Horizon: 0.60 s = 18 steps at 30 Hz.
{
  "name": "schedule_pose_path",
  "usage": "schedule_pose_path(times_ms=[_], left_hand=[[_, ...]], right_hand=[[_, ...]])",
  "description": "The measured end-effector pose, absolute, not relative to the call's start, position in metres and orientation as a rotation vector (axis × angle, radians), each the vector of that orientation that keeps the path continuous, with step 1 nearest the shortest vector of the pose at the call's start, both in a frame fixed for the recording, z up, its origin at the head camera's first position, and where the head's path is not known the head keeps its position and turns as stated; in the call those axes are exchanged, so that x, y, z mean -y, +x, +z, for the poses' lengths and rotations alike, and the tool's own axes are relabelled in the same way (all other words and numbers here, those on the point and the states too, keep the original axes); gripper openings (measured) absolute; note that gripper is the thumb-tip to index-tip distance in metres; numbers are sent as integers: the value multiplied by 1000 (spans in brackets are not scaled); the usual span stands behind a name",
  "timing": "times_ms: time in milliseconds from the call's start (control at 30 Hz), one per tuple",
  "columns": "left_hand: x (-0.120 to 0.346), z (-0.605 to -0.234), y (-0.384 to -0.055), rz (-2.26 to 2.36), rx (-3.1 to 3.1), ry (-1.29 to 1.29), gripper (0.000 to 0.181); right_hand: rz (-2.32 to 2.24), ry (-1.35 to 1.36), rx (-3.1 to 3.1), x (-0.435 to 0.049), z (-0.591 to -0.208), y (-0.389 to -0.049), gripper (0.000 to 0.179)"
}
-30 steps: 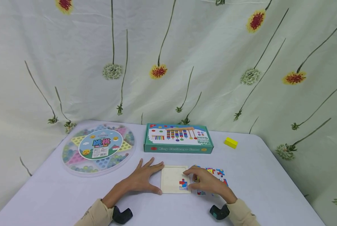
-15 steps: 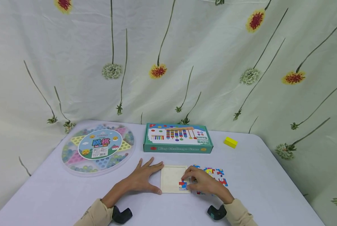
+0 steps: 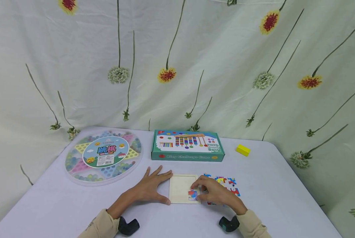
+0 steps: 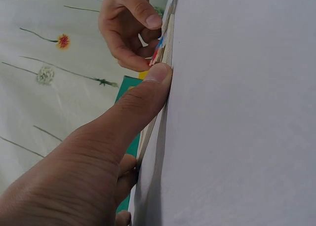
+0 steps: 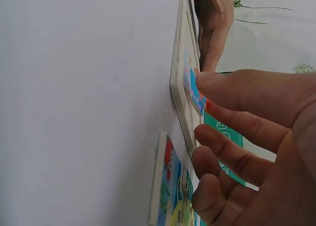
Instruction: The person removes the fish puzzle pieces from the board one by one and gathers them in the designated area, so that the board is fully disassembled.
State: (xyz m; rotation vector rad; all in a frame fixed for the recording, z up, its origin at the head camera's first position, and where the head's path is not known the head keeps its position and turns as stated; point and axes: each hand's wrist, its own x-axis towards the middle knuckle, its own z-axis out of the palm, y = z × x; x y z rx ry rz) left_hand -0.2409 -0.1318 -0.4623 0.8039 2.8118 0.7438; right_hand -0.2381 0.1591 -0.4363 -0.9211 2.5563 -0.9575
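My left hand point(image 3: 149, 188) lies with fingers spread and fairly straight along the left side of a shallow wooden puzzle tray point(image 3: 178, 188). Its thumb touches the near left corner; in the left wrist view that thumb point(image 4: 148, 95) presses on the tray's edge. Over the tray's near right corner, my right hand point(image 3: 216, 191) pinches a red and blue jigsaw puzzle piece point(image 3: 192, 194) between thumb and index finger. The right wrist view shows the piece point(image 5: 195, 90) tilted a little above the tray floor, the other fingers loosely curled.
Several loose puzzle pieces point(image 3: 234, 191) lie right of the tray, partly hidden by my right hand. Behind stand a green Ring Challenge Game box point(image 3: 187, 157) and a yellow block point(image 3: 243, 150). A round Chinese checkers set point(image 3: 106, 152) lies at the left.
My right hand has shifted slightly left, its index finger coming down onto the puzzle piece's upper edge, and the piece has turned a little. My left hand has stayed put.
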Motion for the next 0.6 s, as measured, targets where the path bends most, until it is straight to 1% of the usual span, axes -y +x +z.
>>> schedule_pose_path(times_ms=[600], left_hand=[[132,-462,-241,743,-2810,796,102]], right_hand=[[-972,-869,-2500,-153,-438,-237,39]])
